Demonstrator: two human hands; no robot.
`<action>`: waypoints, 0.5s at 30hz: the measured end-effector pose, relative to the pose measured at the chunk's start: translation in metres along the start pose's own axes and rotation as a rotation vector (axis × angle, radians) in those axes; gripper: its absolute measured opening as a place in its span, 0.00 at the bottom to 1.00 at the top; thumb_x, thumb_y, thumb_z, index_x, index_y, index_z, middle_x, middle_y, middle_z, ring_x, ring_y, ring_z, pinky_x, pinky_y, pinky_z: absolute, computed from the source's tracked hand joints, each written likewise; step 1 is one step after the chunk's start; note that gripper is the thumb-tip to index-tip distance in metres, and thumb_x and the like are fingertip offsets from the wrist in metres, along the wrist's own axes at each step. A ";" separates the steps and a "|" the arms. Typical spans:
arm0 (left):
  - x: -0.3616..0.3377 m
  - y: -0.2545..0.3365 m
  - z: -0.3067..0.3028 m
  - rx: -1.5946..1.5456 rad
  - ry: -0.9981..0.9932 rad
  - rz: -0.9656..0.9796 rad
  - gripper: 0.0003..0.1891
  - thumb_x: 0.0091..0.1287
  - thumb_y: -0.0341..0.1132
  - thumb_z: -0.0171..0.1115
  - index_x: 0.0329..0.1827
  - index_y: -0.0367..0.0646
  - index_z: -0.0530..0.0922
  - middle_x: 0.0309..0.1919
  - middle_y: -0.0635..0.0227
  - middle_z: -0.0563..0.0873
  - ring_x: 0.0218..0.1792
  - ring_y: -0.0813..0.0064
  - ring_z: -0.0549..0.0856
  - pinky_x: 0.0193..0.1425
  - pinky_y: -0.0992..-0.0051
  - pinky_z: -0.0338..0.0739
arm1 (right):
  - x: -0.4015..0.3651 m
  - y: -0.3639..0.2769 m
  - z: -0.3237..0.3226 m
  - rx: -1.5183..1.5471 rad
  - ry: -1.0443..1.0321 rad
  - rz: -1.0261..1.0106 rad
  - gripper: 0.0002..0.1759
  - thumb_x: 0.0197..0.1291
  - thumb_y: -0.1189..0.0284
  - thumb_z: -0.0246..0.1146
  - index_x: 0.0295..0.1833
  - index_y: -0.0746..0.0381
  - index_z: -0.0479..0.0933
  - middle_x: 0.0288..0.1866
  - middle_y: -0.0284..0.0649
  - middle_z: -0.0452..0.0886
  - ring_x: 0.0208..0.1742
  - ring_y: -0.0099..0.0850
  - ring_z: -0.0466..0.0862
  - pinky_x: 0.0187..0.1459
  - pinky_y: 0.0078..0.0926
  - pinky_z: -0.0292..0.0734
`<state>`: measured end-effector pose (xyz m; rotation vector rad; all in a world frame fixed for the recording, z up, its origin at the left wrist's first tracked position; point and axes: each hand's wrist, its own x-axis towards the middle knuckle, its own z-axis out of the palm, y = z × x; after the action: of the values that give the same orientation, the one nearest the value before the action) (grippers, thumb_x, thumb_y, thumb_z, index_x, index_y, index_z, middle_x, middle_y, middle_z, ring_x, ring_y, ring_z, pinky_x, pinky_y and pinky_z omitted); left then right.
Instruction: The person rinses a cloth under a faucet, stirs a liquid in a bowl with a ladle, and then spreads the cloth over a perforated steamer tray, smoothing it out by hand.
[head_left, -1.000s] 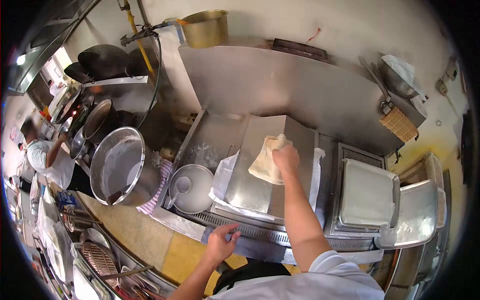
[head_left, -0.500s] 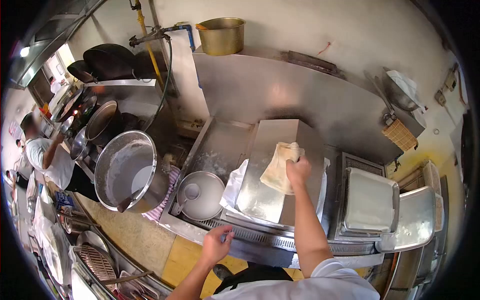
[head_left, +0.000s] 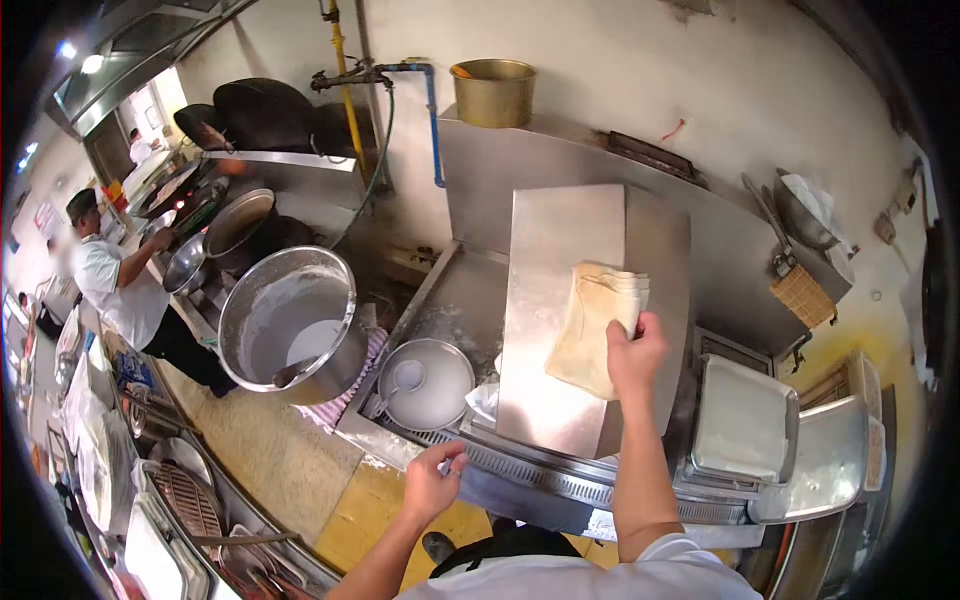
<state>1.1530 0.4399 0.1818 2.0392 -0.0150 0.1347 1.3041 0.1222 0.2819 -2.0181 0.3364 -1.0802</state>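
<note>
My right hand [head_left: 638, 352] grips a folded beige cloth [head_left: 592, 335] by its right side, with the layered folds showing above my thumb. The cloth lies against a large, boxy stainless-steel cover [head_left: 540, 260]. Whether my fingers also hold the cover through the cloth is hidden. My left hand [head_left: 434, 482] hovers before the counter's front edge, fingers loosely curled with gaps and nothing visible in them. Beyond it, a round metal pan [head_left: 445, 400] with a ladle [head_left: 408, 376] sits on the counter. A bit of white cloth [head_left: 485, 398] shows beside the cover.
A big metal pot [head_left: 340, 290] with white liquid stands to the left on a striped cloth [head_left: 325, 412]. To the right are rectangular trays [head_left: 740, 415]. A brass-coloured pot [head_left: 495, 95] sits on the back ledge. A person [head_left: 125, 270] works at woks on the far left.
The steel cover looks larger, with its top edge higher, and hides most of the white cloth seen around it earlier. My right hand and the beige cloth have shifted right. The view has turned left.
</note>
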 end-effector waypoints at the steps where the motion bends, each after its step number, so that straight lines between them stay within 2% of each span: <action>1: -0.004 0.000 -0.003 -0.013 0.022 -0.013 0.11 0.70 0.29 0.74 0.54 0.38 0.90 0.45 0.55 0.94 0.44 0.65 0.94 0.52 0.67 0.87 | -0.002 -0.030 -0.012 0.088 -0.053 0.062 0.10 0.54 0.76 0.74 0.37 0.67 0.80 0.29 0.39 0.84 0.28 0.29 0.81 0.33 0.32 0.77; 4: -0.012 -0.003 -0.015 -0.066 0.121 -0.035 0.12 0.70 0.31 0.73 0.54 0.38 0.89 0.45 0.55 0.94 0.41 0.63 0.93 0.49 0.67 0.88 | -0.013 -0.068 -0.022 0.196 -0.091 0.018 0.10 0.55 0.76 0.74 0.38 0.67 0.81 0.29 0.37 0.85 0.28 0.24 0.80 0.32 0.29 0.76; 5: -0.017 -0.002 -0.021 -0.067 0.168 -0.060 0.12 0.70 0.31 0.73 0.53 0.37 0.89 0.42 0.56 0.94 0.38 0.67 0.92 0.46 0.69 0.87 | -0.016 -0.069 -0.021 0.209 -0.101 -0.078 0.10 0.55 0.77 0.74 0.38 0.67 0.81 0.29 0.35 0.84 0.28 0.23 0.80 0.31 0.28 0.75; 8: -0.037 0.014 -0.049 -0.084 0.336 -0.114 0.11 0.71 0.31 0.73 0.52 0.37 0.89 0.36 0.62 0.93 0.31 0.77 0.88 0.37 0.74 0.83 | -0.031 -0.109 -0.023 0.314 -0.220 -0.145 0.11 0.53 0.77 0.75 0.38 0.66 0.80 0.27 0.35 0.83 0.26 0.24 0.78 0.30 0.28 0.74; 10: -0.053 0.018 -0.069 -0.116 0.471 -0.114 0.10 0.71 0.30 0.73 0.51 0.36 0.89 0.32 0.66 0.91 0.28 0.83 0.84 0.33 0.78 0.79 | -0.042 -0.130 -0.015 0.346 -0.260 -0.293 0.12 0.50 0.77 0.75 0.35 0.65 0.78 0.26 0.35 0.79 0.25 0.25 0.76 0.29 0.29 0.71; 11: -0.062 0.024 -0.080 -0.116 0.558 -0.098 0.09 0.71 0.29 0.73 0.51 0.36 0.88 0.29 0.69 0.88 0.27 0.84 0.81 0.32 0.79 0.77 | -0.048 -0.144 -0.013 0.387 -0.304 -0.337 0.12 0.50 0.78 0.75 0.35 0.64 0.77 0.26 0.35 0.78 0.25 0.26 0.75 0.28 0.29 0.70; 15: -0.108 0.039 -0.136 -0.064 0.819 -0.024 0.07 0.71 0.26 0.72 0.50 0.35 0.88 0.29 0.70 0.87 0.27 0.84 0.82 0.32 0.79 0.78 | -0.085 -0.210 -0.006 0.519 -0.478 -0.524 0.13 0.49 0.79 0.75 0.35 0.62 0.75 0.27 0.37 0.77 0.24 0.28 0.75 0.27 0.30 0.70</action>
<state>1.0313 0.5379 0.2667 1.7883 0.5067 0.9252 1.2211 0.3013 0.3935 -1.8348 -0.6877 -0.8210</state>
